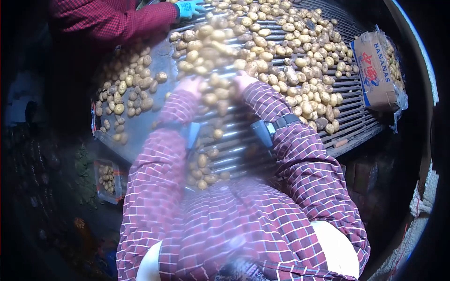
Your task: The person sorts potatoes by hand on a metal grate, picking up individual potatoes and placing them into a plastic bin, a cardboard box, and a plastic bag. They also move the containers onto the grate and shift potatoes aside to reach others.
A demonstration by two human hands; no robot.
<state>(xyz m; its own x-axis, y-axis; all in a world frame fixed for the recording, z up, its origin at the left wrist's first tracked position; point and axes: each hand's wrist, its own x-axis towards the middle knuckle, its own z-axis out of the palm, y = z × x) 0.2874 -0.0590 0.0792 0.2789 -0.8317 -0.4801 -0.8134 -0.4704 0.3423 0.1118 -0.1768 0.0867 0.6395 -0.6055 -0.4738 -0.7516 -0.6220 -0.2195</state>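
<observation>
Both of my arms reach forward over a slatted metal rack (234,149) spread with potatoes (307,105). My left hand (190,86) is at the left side of a loose group of potatoes (214,91), beside a flat metal sheet. On the right side of the same group, my right hand (244,80) touches or nearly touches potatoes at the edge of the larger heap. A smeared patch and motion blur cover the fingers, so their grip is hidden. Several potatoes (202,171) lie on the slats close to my body.
A banana carton (375,70) holding potatoes stands at the right edge. More potatoes lie on the metal sheet (157,100) at left. Another person's blue-gloved hand (189,8) rests among potatoes at the far side. Below left is a clear plastic bin (108,182) with potatoes.
</observation>
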